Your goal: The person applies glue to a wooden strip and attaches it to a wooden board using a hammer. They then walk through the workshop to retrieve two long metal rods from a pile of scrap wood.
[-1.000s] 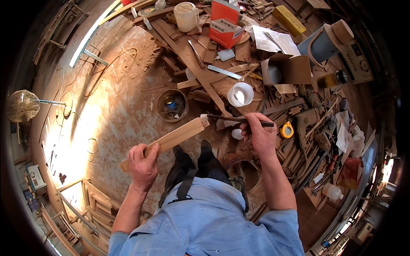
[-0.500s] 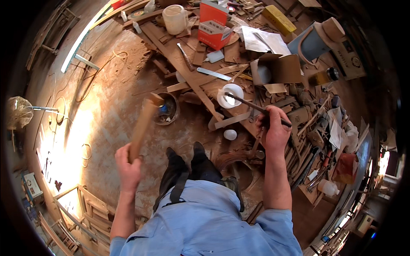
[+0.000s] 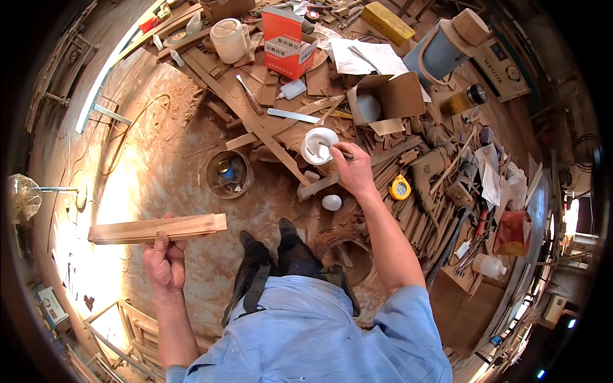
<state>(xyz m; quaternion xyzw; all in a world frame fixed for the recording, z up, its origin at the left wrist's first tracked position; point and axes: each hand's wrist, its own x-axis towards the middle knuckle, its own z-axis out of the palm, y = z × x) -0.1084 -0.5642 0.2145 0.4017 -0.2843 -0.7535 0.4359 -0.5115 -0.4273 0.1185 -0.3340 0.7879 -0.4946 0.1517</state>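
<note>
My left hand point(image 3: 166, 263) is closed round a short wooden bar point(image 3: 153, 230), held nearly level over the floor at the left. The bar's right end steps down to a narrower tongue. At the edge of the cluttered bench, my right hand point(image 3: 352, 169) grips a dark stick point(image 3: 347, 155). Its far end dips into a white cup point(image 3: 312, 157) holding a white substance; whether that end has bristles I cannot tell. A steel ruler point(image 3: 292, 115) lies just beyond the cup, and a round white object point(image 3: 331, 202) sits on the near side.
An open cardboard box point(image 3: 399, 99), a red and white box point(image 3: 285, 45) and a blue-grey jug point(image 3: 434, 54) stand farther back. Near my right forearm are a yellow tape measure point(image 3: 400, 187) and several tools. A bucket point(image 3: 217, 182) with a blue can stands on the floor.
The wooden bar has swung from steeply slanted to nearly level and shifted left. My right hand has moved left, close to the cup, uncovering the tape measure. The view has shifted slightly.
</note>
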